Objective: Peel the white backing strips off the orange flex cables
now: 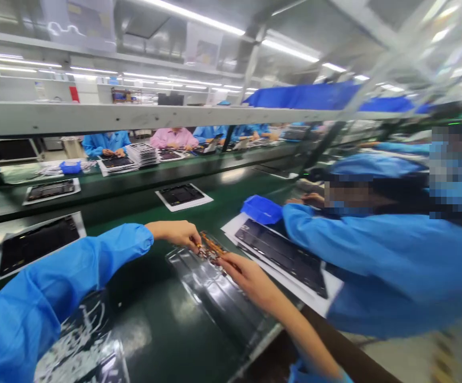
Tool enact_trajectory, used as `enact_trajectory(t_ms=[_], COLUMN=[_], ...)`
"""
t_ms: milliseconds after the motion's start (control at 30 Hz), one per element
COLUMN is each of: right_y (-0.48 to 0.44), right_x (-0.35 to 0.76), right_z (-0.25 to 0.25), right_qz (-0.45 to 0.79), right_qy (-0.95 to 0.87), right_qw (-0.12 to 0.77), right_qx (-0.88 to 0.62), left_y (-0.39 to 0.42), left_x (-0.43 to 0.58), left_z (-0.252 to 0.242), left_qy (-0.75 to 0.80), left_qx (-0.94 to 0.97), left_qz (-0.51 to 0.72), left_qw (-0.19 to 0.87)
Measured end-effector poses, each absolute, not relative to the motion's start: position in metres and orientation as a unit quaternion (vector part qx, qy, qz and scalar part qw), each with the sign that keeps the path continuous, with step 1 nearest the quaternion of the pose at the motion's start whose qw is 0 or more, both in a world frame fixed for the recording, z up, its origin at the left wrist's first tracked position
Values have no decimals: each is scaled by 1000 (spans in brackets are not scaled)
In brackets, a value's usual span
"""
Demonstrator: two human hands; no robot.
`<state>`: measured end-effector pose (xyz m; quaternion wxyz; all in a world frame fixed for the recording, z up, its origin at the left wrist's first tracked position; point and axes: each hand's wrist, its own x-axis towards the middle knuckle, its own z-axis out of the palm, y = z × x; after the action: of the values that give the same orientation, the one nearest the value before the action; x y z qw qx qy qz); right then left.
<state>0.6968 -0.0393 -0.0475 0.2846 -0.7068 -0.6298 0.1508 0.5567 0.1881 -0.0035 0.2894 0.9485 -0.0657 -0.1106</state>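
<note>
My left hand [178,234] reaches out from a blue sleeve and pinches the near end of a small orange flex cable part [211,246]. From the lower right, my right hand [250,279] comes in with its fingertips closed on the same part. Both hands hover over the far end of a dark glossy tray [215,298] that lies on the green conveyor belt [151,330]. The picture is blurred by motion.
A co-worker in a blue gown [378,255] leans over a black panel on a white sheet [282,255] at my right, beside a blue bin [262,209]. More black panels [35,244] ride the belt. Other people sit across the line behind a stack of trays [143,153].
</note>
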Motion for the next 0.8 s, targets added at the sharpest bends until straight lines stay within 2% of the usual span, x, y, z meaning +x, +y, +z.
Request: enact_trajectory(t_ms=[200,367,600,800], right_y=[72,163,217,238], right_x=[619,513,416,419], right_z=[-30,-46,-70,-56], right_qz=[434,528,518,404], right_qy=[-686,-714,-742,-773], right_qw=[212,98,-55,-79], right_qx=[-544,-449,-421,-482], left_y=[242,254,239,244], left_x=[405,263,153,133], left_z=[10,-9,-60,-80], left_qy=[106,252,375,431], left_qx=[877,817,760,773], left_qz=[-230,-231,-162,-90], left_qw=[408,466,506,456])
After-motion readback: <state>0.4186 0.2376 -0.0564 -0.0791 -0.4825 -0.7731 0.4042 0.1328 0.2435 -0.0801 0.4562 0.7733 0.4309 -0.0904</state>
